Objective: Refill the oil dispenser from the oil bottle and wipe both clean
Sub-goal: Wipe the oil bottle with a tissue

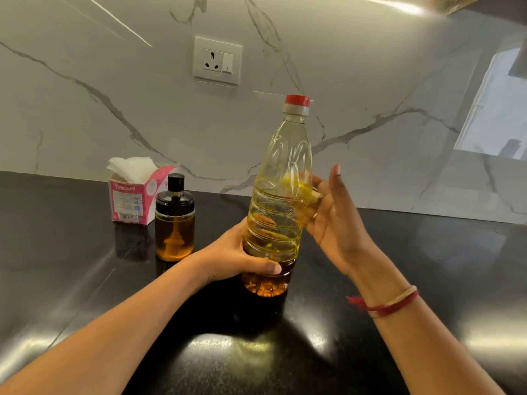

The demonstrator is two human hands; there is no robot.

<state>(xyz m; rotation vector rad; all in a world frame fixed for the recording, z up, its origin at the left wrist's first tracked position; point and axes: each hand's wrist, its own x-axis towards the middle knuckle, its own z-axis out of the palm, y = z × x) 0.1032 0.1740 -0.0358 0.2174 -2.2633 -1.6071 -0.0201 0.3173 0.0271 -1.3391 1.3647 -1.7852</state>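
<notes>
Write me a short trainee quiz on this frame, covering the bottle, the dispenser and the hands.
1. True or false: the red cap is on the oil bottle.
2. Which hand grips the bottle's lower part? A) left B) right C) neither
3. What pink item stands behind the oil dispenser, towards the wall?
Key: 1 true; 2 A, the left hand; 3 the tissue box.

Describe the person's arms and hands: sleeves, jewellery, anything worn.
Both forearms are bare, with no sleeves in view, and neither the left hand nor the right hand is gloved. The right wrist carries a red thread band with a cream thread beside it, one frayed red end sticking out. The left wrist wears nothing.
</notes>
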